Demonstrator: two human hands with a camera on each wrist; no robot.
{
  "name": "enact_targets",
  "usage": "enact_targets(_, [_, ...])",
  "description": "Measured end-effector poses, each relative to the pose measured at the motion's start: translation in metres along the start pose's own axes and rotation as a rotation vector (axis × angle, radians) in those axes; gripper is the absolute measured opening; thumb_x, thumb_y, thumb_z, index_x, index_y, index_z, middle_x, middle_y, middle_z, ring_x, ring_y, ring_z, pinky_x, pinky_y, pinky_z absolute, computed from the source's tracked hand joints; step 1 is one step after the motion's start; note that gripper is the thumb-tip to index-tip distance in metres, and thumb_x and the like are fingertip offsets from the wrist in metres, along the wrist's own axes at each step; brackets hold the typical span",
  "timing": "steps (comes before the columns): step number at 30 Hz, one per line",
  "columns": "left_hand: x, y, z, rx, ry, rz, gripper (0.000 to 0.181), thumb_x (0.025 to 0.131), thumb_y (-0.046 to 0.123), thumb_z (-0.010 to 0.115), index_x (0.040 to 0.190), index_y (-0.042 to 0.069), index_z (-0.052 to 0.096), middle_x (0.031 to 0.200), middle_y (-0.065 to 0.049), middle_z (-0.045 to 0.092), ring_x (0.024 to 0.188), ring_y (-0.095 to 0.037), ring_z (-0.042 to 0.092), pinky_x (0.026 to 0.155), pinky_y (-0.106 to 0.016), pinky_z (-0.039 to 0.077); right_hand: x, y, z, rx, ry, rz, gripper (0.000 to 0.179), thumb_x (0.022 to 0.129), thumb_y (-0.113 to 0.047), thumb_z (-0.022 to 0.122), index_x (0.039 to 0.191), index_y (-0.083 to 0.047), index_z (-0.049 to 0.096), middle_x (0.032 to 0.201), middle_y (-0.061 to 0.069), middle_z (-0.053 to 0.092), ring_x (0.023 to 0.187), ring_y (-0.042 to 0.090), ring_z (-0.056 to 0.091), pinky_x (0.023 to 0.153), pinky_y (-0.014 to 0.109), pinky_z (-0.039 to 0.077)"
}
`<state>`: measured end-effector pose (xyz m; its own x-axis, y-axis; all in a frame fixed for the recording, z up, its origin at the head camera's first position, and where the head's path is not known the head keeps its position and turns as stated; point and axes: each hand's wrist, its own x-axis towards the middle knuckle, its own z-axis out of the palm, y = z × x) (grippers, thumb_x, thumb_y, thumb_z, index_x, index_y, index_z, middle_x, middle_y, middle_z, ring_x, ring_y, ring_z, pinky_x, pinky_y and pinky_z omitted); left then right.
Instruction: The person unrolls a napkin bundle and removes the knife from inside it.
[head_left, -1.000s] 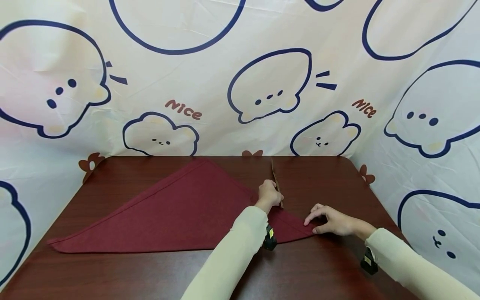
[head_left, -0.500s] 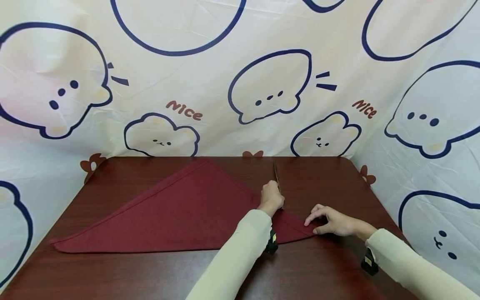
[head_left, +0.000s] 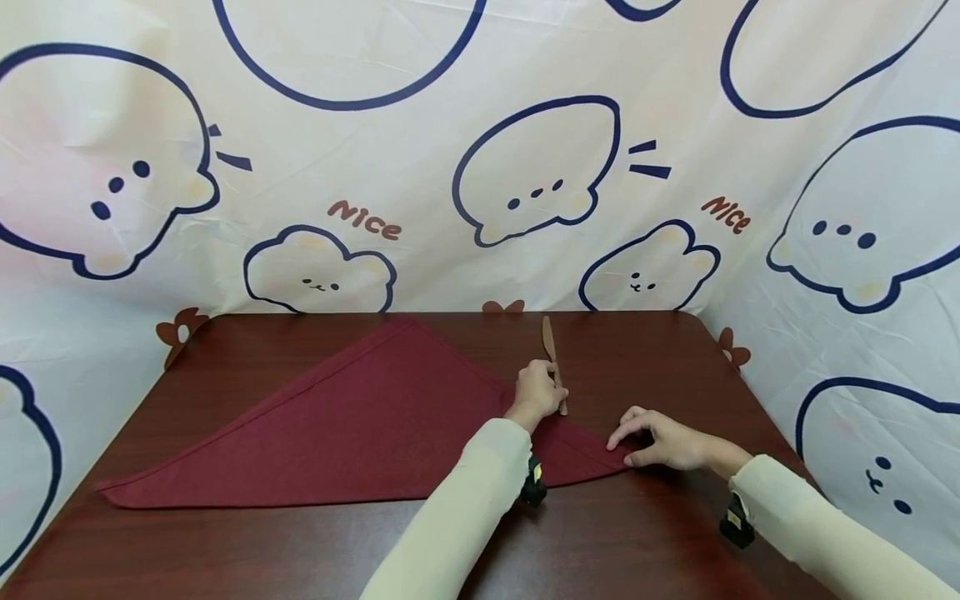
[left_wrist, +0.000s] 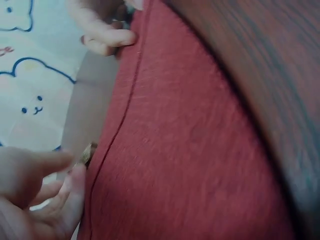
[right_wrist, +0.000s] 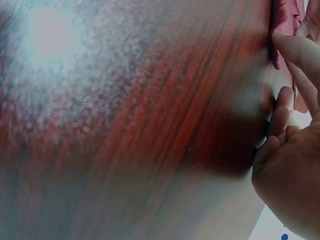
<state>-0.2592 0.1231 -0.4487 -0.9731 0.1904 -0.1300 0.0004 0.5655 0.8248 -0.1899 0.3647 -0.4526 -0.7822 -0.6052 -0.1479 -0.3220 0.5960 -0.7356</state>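
Note:
A dark red cloth, folded into a large triangle, lies flat on the table with its long side towards me. My left hand is over its right slanting side and holds a wooden table knife by the handle. The blade points away from me, its broad face showing. At the cloth's right corner, my right hand pinches the fabric between thumb and forefinger. In the left wrist view the cloth fills the middle, and only a small bit of the knife shows by the left fingers.
The dark brown wooden table extends in front of and behind the cloth. A pale curtain with cartoon bears hangs at the table's back and sides. Black wrist cameras are strapped to both sleeves.
The knife has turned from edge-on, so its broad blade face now shows. My left hand shifted slightly right, then back left. The right hand and the cloth stay in place.

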Motion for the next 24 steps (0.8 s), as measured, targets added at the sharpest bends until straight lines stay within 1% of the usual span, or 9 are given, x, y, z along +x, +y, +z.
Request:
enact_targets(2, [-0.001, -0.002, -0.006, -0.061, -0.041, 0.012, 0.042, 0.096, 0.013, 0.069, 0.137, 0.004, 0.061, 0.099, -0.010, 0.073, 0.079, -0.020, 0.071, 0.067, -0.024, 0.052, 0.000, 0.000, 0.000, -0.001, 0.002, -0.004, 0.021, 0.089, -0.019, 0.076, 0.110, -0.016, 0.076, 0.110, 0.006, 0.056, 0.105, 0.005, 0.047, 0.092, 0.028, 0.038])
enact_targets(5, [-0.004, -0.004, -0.016, -0.140, -0.100, 0.026, 0.037, 0.100, 0.016, 0.063, 0.135, 0.004, 0.059, 0.090, -0.009, 0.070, 0.064, -0.016, 0.066, 0.063, -0.023, 0.049, 0.000, -0.001, -0.001, 0.002, 0.007, -0.009, 0.021, 0.089, -0.019, 0.076, 0.110, -0.016, 0.076, 0.110, 0.006, 0.056, 0.105, 0.007, 0.048, 0.092, 0.028, 0.038])
enact_targets(8, [-0.008, -0.007, -0.023, -0.159, -0.132, 0.052, 0.031, 0.101, 0.016, 0.060, 0.130, 0.004, 0.061, 0.089, -0.007, 0.069, 0.064, -0.014, 0.064, 0.063, -0.024, 0.050, 0.000, -0.001, 0.000, 0.006, 0.012, -0.014, 0.020, 0.090, -0.018, 0.076, 0.110, -0.016, 0.076, 0.109, 0.006, 0.057, 0.105, 0.008, 0.048, 0.092, 0.028, 0.038])
enact_targets(12, [-0.011, -0.010, -0.028, -0.171, -0.143, 0.061, 0.025, 0.101, 0.017, 0.060, 0.123, 0.006, 0.063, 0.096, -0.007, 0.068, 0.070, -0.017, 0.067, 0.065, -0.026, 0.053, 0.000, 0.000, 0.001, 0.007, 0.017, -0.025, 0.020, 0.090, -0.018, 0.075, 0.110, -0.017, 0.076, 0.109, 0.006, 0.056, 0.105, 0.008, 0.048, 0.091, 0.028, 0.038])
enact_targets(15, [-0.014, -0.013, -0.028, -0.196, -0.154, 0.046, 0.025, 0.102, 0.018, 0.060, 0.123, 0.006, 0.064, 0.104, -0.010, 0.067, 0.078, -0.022, 0.068, 0.067, -0.027, 0.051, -0.001, 0.001, 0.003, 0.006, 0.021, -0.036, 0.020, 0.091, -0.017, 0.075, 0.110, -0.017, 0.076, 0.109, 0.006, 0.056, 0.104, 0.008, 0.048, 0.090, 0.028, 0.038])
enact_targets(18, [-0.016, -0.015, -0.027, -0.211, -0.163, 0.050, 0.026, 0.102, 0.018, 0.060, 0.123, 0.004, 0.064, 0.107, -0.012, 0.067, 0.079, -0.022, 0.065, 0.067, -0.026, 0.048, -0.002, 0.003, 0.003, 0.010, 0.022, -0.042, 0.019, 0.091, -0.016, 0.074, 0.110, -0.016, 0.076, 0.108, 0.006, 0.055, 0.104, 0.007, 0.047, 0.089, 0.028, 0.039])
enact_targets(22, [-0.020, -0.017, -0.031, -0.215, -0.163, 0.085, 0.025, 0.102, 0.017, 0.059, 0.122, 0.002, 0.065, 0.106, -0.013, 0.067, 0.078, -0.019, 0.061, 0.067, -0.026, 0.045, -0.002, 0.001, 0.002, 0.012, 0.019, -0.043, 0.019, 0.091, -0.016, 0.074, 0.110, -0.015, 0.076, 0.108, 0.007, 0.055, 0.104, 0.007, 0.047, 0.090, 0.029, 0.038])
enact_targets(23, [-0.021, -0.017, -0.033, -0.218, -0.165, 0.091, 0.025, 0.102, 0.017, 0.059, 0.122, 0.002, 0.065, 0.107, -0.014, 0.067, 0.080, -0.021, 0.062, 0.068, -0.026, 0.045, -0.002, 0.000, 0.002, 0.011, 0.018, -0.042, 0.019, 0.091, -0.016, 0.074, 0.110, -0.015, 0.076, 0.109, 0.007, 0.055, 0.104, 0.007, 0.047, 0.090, 0.029, 0.038])
enact_targets(24, [-0.023, -0.018, -0.035, -0.219, -0.165, 0.099, 0.024, 0.102, 0.017, 0.059, 0.121, 0.002, 0.065, 0.107, -0.014, 0.067, 0.081, -0.020, 0.061, 0.068, -0.026, 0.045, -0.002, 0.000, 0.002, 0.006, 0.018, -0.043, 0.019, 0.090, -0.016, 0.074, 0.110, -0.015, 0.076, 0.109, 0.007, 0.056, 0.104, 0.007, 0.047, 0.090, 0.029, 0.038])
